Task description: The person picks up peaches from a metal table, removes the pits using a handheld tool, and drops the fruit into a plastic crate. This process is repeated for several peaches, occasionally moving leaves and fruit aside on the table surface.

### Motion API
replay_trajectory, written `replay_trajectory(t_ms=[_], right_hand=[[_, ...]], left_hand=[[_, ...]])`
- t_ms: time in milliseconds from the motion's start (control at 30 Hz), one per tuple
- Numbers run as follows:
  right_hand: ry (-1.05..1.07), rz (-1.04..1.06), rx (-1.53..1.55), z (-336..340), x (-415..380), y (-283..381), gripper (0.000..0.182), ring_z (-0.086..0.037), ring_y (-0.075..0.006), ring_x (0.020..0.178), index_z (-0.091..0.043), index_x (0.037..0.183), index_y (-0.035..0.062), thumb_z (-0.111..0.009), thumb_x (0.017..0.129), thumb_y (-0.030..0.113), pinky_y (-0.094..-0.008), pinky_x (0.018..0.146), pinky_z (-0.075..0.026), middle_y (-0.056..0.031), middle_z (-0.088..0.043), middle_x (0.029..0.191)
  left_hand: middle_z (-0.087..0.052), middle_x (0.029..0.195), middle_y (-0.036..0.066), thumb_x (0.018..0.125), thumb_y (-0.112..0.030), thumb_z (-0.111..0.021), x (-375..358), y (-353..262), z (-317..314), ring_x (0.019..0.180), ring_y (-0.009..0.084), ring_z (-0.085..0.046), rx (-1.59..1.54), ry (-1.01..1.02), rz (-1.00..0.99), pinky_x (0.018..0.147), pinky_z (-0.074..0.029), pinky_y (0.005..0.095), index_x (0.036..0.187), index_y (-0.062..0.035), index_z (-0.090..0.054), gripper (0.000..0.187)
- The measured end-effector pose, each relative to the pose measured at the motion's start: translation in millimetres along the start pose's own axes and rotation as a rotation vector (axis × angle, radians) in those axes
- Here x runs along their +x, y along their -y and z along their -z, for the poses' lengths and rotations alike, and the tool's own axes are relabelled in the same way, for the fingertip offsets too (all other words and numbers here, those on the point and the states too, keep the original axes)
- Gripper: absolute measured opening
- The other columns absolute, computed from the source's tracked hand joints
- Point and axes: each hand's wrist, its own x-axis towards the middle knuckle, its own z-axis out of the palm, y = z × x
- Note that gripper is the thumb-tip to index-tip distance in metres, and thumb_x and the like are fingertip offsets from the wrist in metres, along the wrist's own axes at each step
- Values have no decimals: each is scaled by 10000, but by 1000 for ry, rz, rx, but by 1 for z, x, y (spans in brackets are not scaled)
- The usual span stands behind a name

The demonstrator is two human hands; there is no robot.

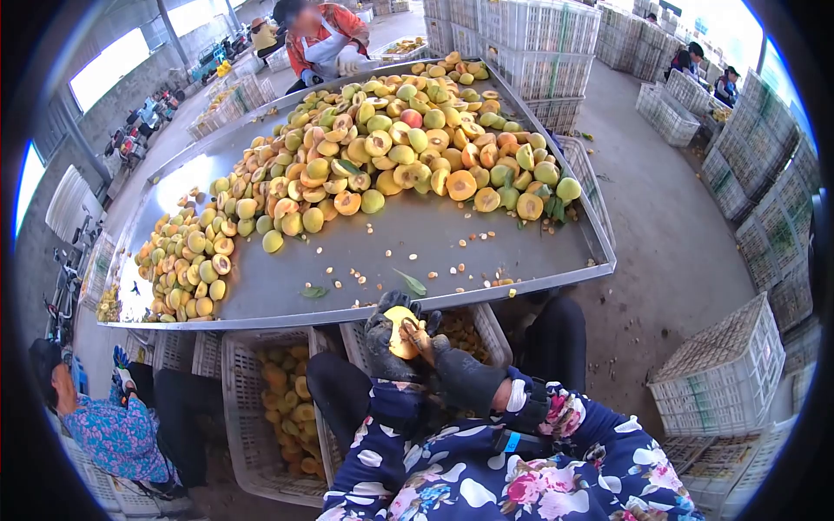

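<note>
In my gloved left hand (382,345), fingers closed, is a yellow peach (400,333) with its pale flesh turned up. My right hand (465,373), also in a dark glove, comes in from the right. Its fingertips look brown and meet the fruit's right side, closed together. Whatever they may hold, a small tool or nothing, is hidden. Both hands are just off the near edge of a metal table (347,252), above a crate (495,334) of fruit. On the table lies a large heap of whole and halved peaches (382,156).
Loose pits (413,256) and green leaves (410,281) lie near the table's front edge. Left of my knees stands a white crate (248,434) of peaches. One person (113,425) sits at left, another (326,43) across the table. Stacked crates (725,356) line the right side.
</note>
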Motion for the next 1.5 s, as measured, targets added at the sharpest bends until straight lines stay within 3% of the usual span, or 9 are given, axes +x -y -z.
replay_trajectory(t_ms=[67, 133, 267, 567, 833, 933, 1167, 1300, 1500], right_hand=[[-31, -265, 391, 7, 4, 10, 225, -535, -322, 539, -433, 983, -41, -421, 823, 117, -398, 467, -411, -181, -538, 631], [-50, -263, 348, 2, 4, 9, 251, -544, -342, 562, -414, 986, -51, -445, 805, 119, -414, 467, -411, -194, -543, 646], [-38, -354, 383, 10, 8, 15, 286, -553, -369, 602, -387, 978, -56, -479, 773, 121, -432, 479, -413, -218, -544, 666], [27, -244, 200, 2, 5, 10, 303, -559, -367, 621, -388, 1020, -63, -453, 780, 110, -432, 505, -423, -227, -546, 683], [-32, -216, 385, 1, 3, 12, 316, -535, -330, 550, -373, 1074, -90, -398, 833, 112, -404, 479, -410, -241, -528, 686], [43, -318, 432, 2, 8, 13, 244, -553, -325, 586, -408, 1005, -45, -390, 845, 138, -410, 477, -410, -202, -549, 679], [20, -235, 400, -19, 6, 9, 240, -563, -306, 610, -424, 993, -12, -382, 865, 187, -404, 487, -416, -173, -561, 684], [-9, -229, 688, -26, 12, 12, 279, -558, -320, 610, -407, 1017, -19, -423, 847, 202, -400, 491, -418, -183, -552, 685], [89, -304, 309, -26, 12, 13, 336, -558, -342, 589, -390, 1027, -25, -487, 802, 206, -416, 487, -419, -191, -543, 655]], left_hand=[[-466, 1154, 130, 838, -298, -369, -2, 1, 0, 1004, 280, -482, -58, 21, -29, 823, -423, 493, 1194, -51, -422, 437], [-505, 1056, 141, 870, -173, -366, -6, -1, -1, 912, 257, -520, -212, 77, -58, 808, -461, 431, 1162, -19, -438, 338], [-499, 1081, 133, 857, -213, -399, -3, 5, 9, 927, 256, -518, -164, 122, -188, 785, -460, 461, 1179, -34, -431, 370], [-459, 1179, 135, 858, -215, -401, -16, -5, -15, 988, 270, -510, -158, -6, -186, 804, -455, 447, 1214, -35, -391, 399], [-473, 1146, 147, 816, -313, -380, -10, -1, 7, 973, 316, -507, -139, 30, -88, 777, -453, 499, 1198, -66, -415, 456], [-470, 1139, 160, 843, -292, -381, -6, 1, 6, 943, 317, -518, 186, -98, -139, 756, -461, 509, 1180, -65, -425, 409], [-485, 1085, 152, 861, -204, -399, -4, -4, 23, 919, 314, -528, 47, -5, -106, 736, -474, 508, 1162, -50, -429, 340], [-474, 1103, 151, 859, -180, -400, -14, -12, 14, 939, 314, -518, 29, 23, -145, 751, -469, 510, 1173, -43, -418, 343], [-463, 1140, 141, 837, -254, -428, -11, -11, 26, 968, 311, -506, 233, 34, -163, 776, -452, 517, 1194, -46, -403, 414]])
